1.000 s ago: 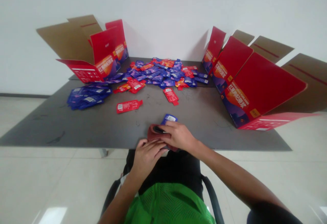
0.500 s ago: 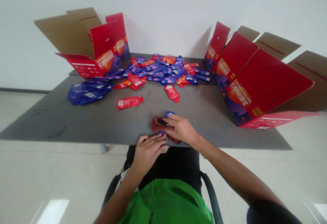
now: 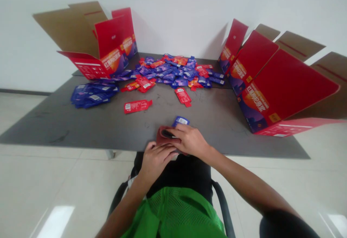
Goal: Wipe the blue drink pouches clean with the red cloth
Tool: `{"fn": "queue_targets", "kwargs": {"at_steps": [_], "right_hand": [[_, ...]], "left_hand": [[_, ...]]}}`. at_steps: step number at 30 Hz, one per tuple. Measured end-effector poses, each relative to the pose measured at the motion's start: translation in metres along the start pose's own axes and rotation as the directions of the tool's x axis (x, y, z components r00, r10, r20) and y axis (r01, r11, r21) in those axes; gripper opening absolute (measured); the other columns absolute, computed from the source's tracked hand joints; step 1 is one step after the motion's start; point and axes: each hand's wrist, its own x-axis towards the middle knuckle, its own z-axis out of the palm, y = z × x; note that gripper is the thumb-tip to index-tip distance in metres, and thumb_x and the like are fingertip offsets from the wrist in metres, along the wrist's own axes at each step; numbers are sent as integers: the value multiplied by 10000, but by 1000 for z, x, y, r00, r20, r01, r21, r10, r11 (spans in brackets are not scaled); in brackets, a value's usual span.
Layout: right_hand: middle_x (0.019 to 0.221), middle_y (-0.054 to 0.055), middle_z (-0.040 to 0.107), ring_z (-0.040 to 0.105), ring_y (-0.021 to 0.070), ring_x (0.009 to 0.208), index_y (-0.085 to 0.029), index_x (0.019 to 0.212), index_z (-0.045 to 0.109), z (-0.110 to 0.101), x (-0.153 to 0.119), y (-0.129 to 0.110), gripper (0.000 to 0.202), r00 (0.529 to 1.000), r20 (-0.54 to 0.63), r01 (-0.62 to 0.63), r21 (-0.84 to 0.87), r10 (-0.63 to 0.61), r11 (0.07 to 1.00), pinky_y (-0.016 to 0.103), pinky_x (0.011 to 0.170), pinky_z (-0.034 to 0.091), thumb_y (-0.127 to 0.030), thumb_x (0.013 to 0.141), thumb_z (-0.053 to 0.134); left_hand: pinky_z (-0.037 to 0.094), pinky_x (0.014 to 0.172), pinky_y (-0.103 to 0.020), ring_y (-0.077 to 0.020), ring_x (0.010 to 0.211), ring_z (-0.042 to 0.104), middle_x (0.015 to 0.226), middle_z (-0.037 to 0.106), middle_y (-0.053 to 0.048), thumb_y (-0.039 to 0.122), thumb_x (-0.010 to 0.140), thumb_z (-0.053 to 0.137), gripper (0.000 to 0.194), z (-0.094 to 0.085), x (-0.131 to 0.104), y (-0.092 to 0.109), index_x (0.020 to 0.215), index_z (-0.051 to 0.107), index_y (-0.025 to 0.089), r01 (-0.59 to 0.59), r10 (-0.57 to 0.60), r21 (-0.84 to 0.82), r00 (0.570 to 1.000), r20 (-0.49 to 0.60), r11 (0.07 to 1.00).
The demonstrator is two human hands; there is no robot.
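Note:
A blue pouch (image 3: 181, 120) lies close to the table's front edge. Its far end shows, while a reddish-brown cloth (image 3: 160, 135) and my hands hide the rest. My right hand (image 3: 193, 141) is closed on the cloth, pressing it over the pouch. A black piece (image 3: 167, 134) shows at the cloth's fold under my right fingers; its kind is unclear. My left hand (image 3: 155, 160) lies at the table edge against the cloth, fingers pressed together over what looks like the pouch's near end, which is hidden. Two red pouches, one left (image 3: 138, 106) and one farther back (image 3: 183, 97), lie flat beyond.
A mixed heap of blue and red pouches (image 3: 173, 72) spreads along the back of the grey table (image 3: 89, 129). Flat blue pouches (image 3: 93, 95) are stacked at the left. Open red cartons stand at the left (image 3: 111, 55) and right (image 3: 260, 89); a white wall is behind.
My right hand and the cloth have shifted slightly left and toward me, uncovering more of the blue pouch's far end. The small blue bit under my left fingertips is now covered. The view has tilted slightly.

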Motion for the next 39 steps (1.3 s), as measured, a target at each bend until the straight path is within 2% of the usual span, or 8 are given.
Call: {"fn": "queue_targets", "kwargs": {"at_steps": [4, 9, 14, 18, 23, 29, 33, 39], "right_hand": [[1044, 58, 708, 678, 196, 957, -243, 1317, 698, 8, 11, 27, 387, 994, -17, -107, -2, 107, 994, 272, 814, 514, -417, 975, 652], [1176, 92, 709, 672, 238, 1025, -240, 1316, 704, -18, 36, 76, 389, 960, -64, -279, -151, 272, 948, 293, 818, 509, -405, 966, 659], [1076, 85, 703, 673, 216, 961, -234, 1349, 674, -31, 23, 39, 407, 956, -200, -231, -61, 215, 971, 287, 793, 506, -439, 1008, 587], [1017, 62, 708, 674, 199, 925, -243, 1282, 704, -7, 0, 1, 354, 998, -54, -22, 6, 23, 1000, 283, 783, 517, -437, 1008, 591], [1078, 80, 710, 674, 207, 986, -232, 1324, 687, 7, 11, 37, 398, 991, -59, -120, -18, 119, 993, 289, 853, 526, -425, 980, 636], [1030, 92, 697, 661, 238, 927, -251, 1315, 703, -29, 25, 84, 385, 934, -175, -342, -193, 311, 920, 292, 715, 482, -424, 984, 610], [946, 84, 658, 642, 229, 872, -223, 1249, 720, -37, -3, 80, 383, 842, -387, -422, -42, 375, 906, 301, 710, 474, -460, 1000, 553], [868, 67, 634, 628, 224, 805, -205, 1123, 748, -31, -31, 90, 371, 754, -463, -473, 109, 466, 874, 315, 730, 483, -490, 977, 561]], "left_hand": [[433, 914, -396, -220, 1108, 738, 1192, 778, -12, 331, 1016, 628, 166, -2, 2, 1, 1104, 755, 269, -16, 16, -13, 1000, 20, 1000], [414, 886, -389, -211, 1116, 737, 1212, 769, -6, 317, 1017, 631, 140, -4, 3, 3, 1080, 744, 264, -27, 27, -33, 1000, -7, 999], [411, 904, -395, -212, 1124, 734, 1217, 767, -4, 312, 1008, 646, 131, -2, 2, 2, 1089, 738, 265, -27, 27, -44, 1000, -3, 999], [419, 910, -400, -217, 1066, 751, 1167, 786, -7, 311, 1004, 653, 132, -1, 1, 0, 1084, 749, 269, -16, 16, -18, 1000, 0, 1000], [444, 912, -395, -221, 1113, 738, 1189, 779, -14, 324, 1011, 637, 157, 1, -1, -1, 1103, 755, 277, -15, 15, -23, 1000, 21, 1000], [443, 929, -404, -222, 1149, 720, 1234, 763, -21, 308, 1016, 625, 156, -8, 4, 1, 1128, 724, 262, -49, 50, -16, 996, 69, 999], [457, 984, -434, -239, 1153, 695, 1244, 753, -51, 375, 1014, 615, 268, -15, 15, 4, 1241, 684, 250, -65, 60, 29, 988, 143, 997], [459, 1043, -504, -343, 1293, 558, 1447, 603, -159, 473, 1008, 579, 540, 0, 24, 9, 1460, 543, 180, 12, -37, 220, 993, 112, 975]]}}
